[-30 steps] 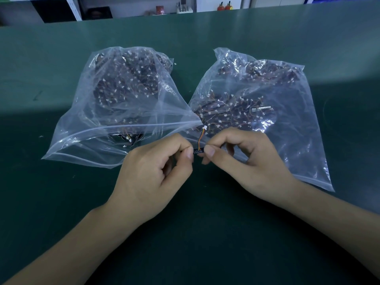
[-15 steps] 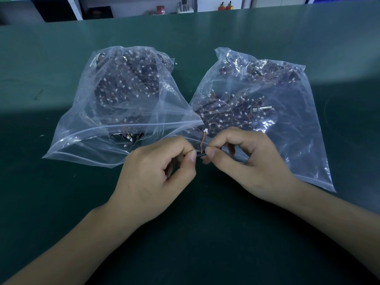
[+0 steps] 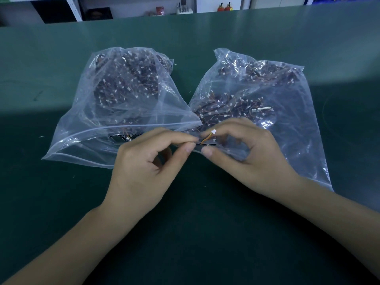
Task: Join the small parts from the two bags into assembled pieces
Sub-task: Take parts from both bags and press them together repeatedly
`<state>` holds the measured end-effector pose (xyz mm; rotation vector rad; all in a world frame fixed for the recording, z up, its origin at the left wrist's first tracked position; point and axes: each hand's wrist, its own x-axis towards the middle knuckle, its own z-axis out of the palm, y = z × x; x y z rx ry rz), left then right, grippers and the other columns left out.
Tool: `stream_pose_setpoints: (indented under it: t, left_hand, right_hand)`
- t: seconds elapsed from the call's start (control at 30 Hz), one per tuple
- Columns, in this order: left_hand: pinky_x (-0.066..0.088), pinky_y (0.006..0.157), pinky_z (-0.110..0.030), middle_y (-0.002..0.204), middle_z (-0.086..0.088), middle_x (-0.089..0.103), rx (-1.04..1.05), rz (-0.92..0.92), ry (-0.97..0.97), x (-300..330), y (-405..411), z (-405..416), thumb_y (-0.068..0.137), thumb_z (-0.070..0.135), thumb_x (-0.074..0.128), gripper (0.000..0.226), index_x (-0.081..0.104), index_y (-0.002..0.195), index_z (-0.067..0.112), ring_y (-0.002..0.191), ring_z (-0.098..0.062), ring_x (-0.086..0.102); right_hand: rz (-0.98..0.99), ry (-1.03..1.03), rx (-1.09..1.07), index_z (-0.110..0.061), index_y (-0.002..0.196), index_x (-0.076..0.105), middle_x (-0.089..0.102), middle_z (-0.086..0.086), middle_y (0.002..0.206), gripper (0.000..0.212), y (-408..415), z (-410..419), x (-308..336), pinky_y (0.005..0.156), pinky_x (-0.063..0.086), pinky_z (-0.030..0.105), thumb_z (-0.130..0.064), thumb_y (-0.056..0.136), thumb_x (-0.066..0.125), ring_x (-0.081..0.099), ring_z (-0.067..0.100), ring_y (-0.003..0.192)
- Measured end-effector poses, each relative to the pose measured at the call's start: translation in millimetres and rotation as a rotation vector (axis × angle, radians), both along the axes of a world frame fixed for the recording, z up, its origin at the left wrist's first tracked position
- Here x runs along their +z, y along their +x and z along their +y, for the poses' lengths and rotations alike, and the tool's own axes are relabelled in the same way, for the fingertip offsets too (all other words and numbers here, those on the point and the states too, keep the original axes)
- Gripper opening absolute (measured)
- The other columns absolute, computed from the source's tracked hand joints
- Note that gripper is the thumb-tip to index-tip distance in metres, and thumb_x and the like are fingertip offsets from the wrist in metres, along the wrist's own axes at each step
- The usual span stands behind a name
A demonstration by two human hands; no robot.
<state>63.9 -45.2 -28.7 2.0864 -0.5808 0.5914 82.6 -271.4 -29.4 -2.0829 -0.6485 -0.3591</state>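
We've got both hands pinching one small dark part [image 3: 206,143] just in front of the two bags: left hand [image 3: 148,167] on its left end, right hand [image 3: 246,159] on its right. Its orange wire ends in a white connector [image 3: 213,131]. The left bag [image 3: 115,112] and right bag [image 3: 267,99] sit side by side on the green table [image 3: 61,58].

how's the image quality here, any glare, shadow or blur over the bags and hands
Head view: white glare streaks on the left bag and right bag; the near table lies in dark shadow; both hands, left and right, look slightly soft; the wide angle bows the far edge.
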Motion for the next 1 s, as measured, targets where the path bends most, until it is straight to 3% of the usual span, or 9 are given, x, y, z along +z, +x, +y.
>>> stream_pose_setpoints:
  t: [0.07, 0.17, 0.27, 0.43, 0.6, 0.73, 0.87, 1.0]
  left_hand:
    - [0.044, 0.066, -0.014, 0.090, 0.015, 0.072, 0.026, -0.022, 0.003, -1, 2, 2, 0.097, 0.019, 0.078, 0.008, 0.082, 0.104, 0.021, 0.073, -0.014, 0.066]
    - [0.046, 0.063, -0.019, 0.087, 0.013, 0.071, 0.022, -0.045, 0.038, -3, 4, 5, 0.096, 0.020, 0.082, 0.003, 0.083, 0.099, 0.020, 0.071, -0.016, 0.066]
    - [0.049, 0.062, -0.026, 0.089, 0.013, 0.073, 0.002, -0.047, 0.071, -7, 6, 6, 0.095, 0.023, 0.081, 0.003, 0.083, 0.097, 0.020, 0.068, -0.015, 0.065]
    - [0.055, 0.062, -0.032, 0.096, 0.017, 0.076, 0.038, -0.049, 0.130, -12, 11, 9, 0.092, 0.023, 0.086, 0.007, 0.085, 0.100, 0.023, 0.070, -0.008, 0.065]
    - [0.058, 0.060, -0.034, 0.094, 0.018, 0.079, 0.151, -0.164, 0.219, -6, 17, 10, 0.094, 0.024, 0.084, 0.005, 0.086, 0.098, 0.025, 0.072, 0.006, 0.064]
    - [0.059, 0.055, -0.035, 0.092, 0.017, 0.080, 0.192, -0.276, 0.327, -2, 18, 9, 0.097, 0.025, 0.081, 0.006, 0.087, 0.096, 0.026, 0.078, -0.005, 0.076]
    - [0.055, 0.049, -0.037, 0.085, 0.017, 0.079, 0.218, -0.226, 0.495, -4, 16, 4, 0.094, 0.023, 0.082, 0.010, 0.085, 0.090, 0.032, 0.071, -0.015, 0.077]
    - [0.055, 0.050, -0.035, 0.093, 0.019, 0.080, 0.155, -0.191, 0.565, -7, 16, 0, 0.099, 0.030, 0.069, 0.016, 0.083, 0.098, 0.035, 0.074, -0.015, 0.077]
  right_hand:
    - [-0.075, -0.159, -0.040, -0.023, 0.126, 0.072, 0.068, -0.013, 0.111, 0.040, 5, -4, -2, 0.098, 0.046, 0.031, -0.033, 0.089, 0.084, 0.063, 0.015, 0.100]
    - [-0.080, -0.239, -0.065, -0.023, 0.126, 0.069, 0.062, -0.018, 0.108, 0.043, 9, -6, -5, 0.097, 0.049, 0.040, -0.013, 0.086, 0.081, 0.062, 0.016, 0.095]
    - [-0.071, -0.207, -0.091, -0.021, 0.112, 0.069, 0.058, -0.026, 0.097, 0.030, 9, -8, -7, 0.084, 0.051, 0.035, 0.000, 0.090, 0.072, 0.061, 0.015, 0.092]
    - [-0.137, -0.135, -0.076, -0.013, 0.089, 0.074, 0.071, -0.004, 0.106, 0.030, 9, -10, -4, 0.086, 0.043, 0.016, 0.015, 0.089, 0.065, 0.065, 0.013, 0.102]
    - [-0.148, -0.134, -0.048, -0.013, 0.085, 0.077, 0.071, -0.001, 0.109, 0.031, 6, -8, -4, 0.091, 0.047, 0.020, 0.015, 0.090, 0.064, 0.065, 0.013, 0.107]
    - [-0.136, -0.153, -0.040, -0.014, 0.090, 0.080, 0.070, -0.001, 0.111, 0.033, 5, -7, -4, 0.093, 0.048, 0.023, 0.014, 0.091, 0.064, 0.064, 0.014, 0.108]
    - [-0.118, -0.234, -0.012, -0.017, 0.101, 0.083, 0.071, 0.001, 0.118, 0.043, 3, -4, -5, 0.097, 0.051, 0.035, 0.017, 0.089, 0.060, 0.064, 0.024, 0.108]
    - [-0.151, -0.375, -0.006, -0.019, 0.110, 0.083, 0.069, 0.002, 0.128, 0.045, 3, -4, -5, 0.097, 0.047, 0.031, 0.014, 0.090, 0.060, 0.060, 0.024, 0.098]
